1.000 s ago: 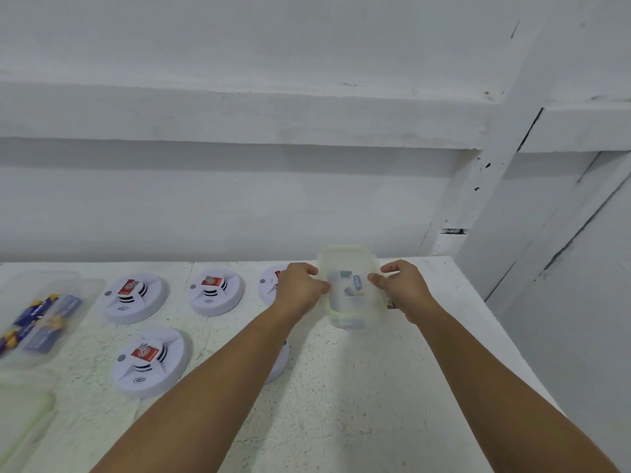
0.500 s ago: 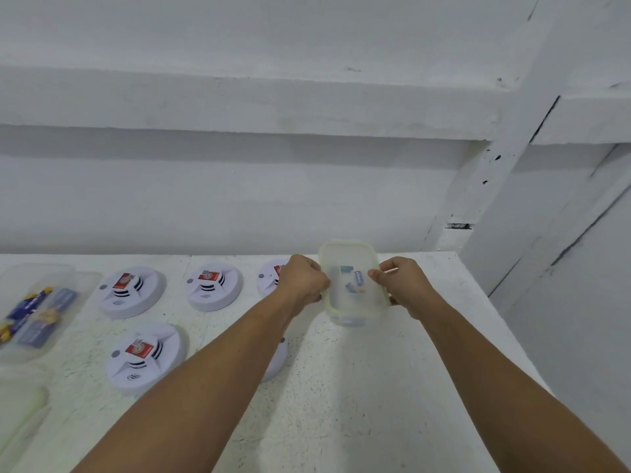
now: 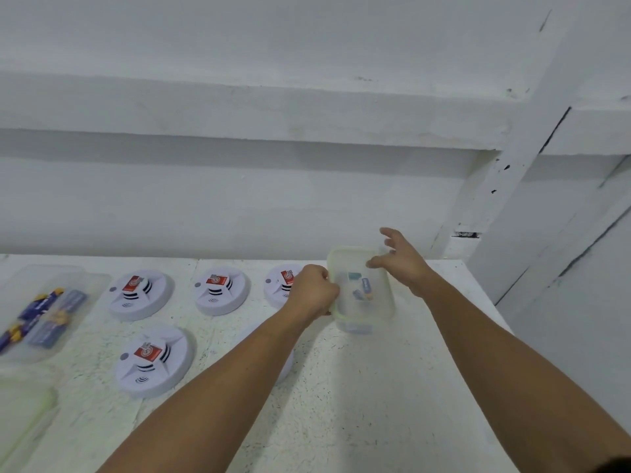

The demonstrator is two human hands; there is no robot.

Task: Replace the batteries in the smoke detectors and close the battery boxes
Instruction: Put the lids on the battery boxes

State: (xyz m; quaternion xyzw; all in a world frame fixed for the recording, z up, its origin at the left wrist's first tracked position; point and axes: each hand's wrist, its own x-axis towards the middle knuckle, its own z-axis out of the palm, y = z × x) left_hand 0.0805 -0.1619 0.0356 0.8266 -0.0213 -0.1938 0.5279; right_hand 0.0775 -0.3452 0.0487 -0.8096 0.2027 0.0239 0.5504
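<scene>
You are working with two bare hands, your left hand (image 3: 312,290) and your right hand (image 3: 399,264), both showing uncovered from fingertips to wrist. Your long, slender left forearm (image 3: 222,380) and right forearm (image 3: 495,353) are appearing bare along their whole visible length. A small dark curved patch (image 3: 617,467) is showing at the lower right corner beside your right arm, too little to tell whether it is a sleeve

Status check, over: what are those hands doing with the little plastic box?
Left hand grips clear container by its left rim. Right hand open, fingers spread at its far edge. Small batteries inside. Smoke detectors lie left, untouched; nothing blocking.
</scene>
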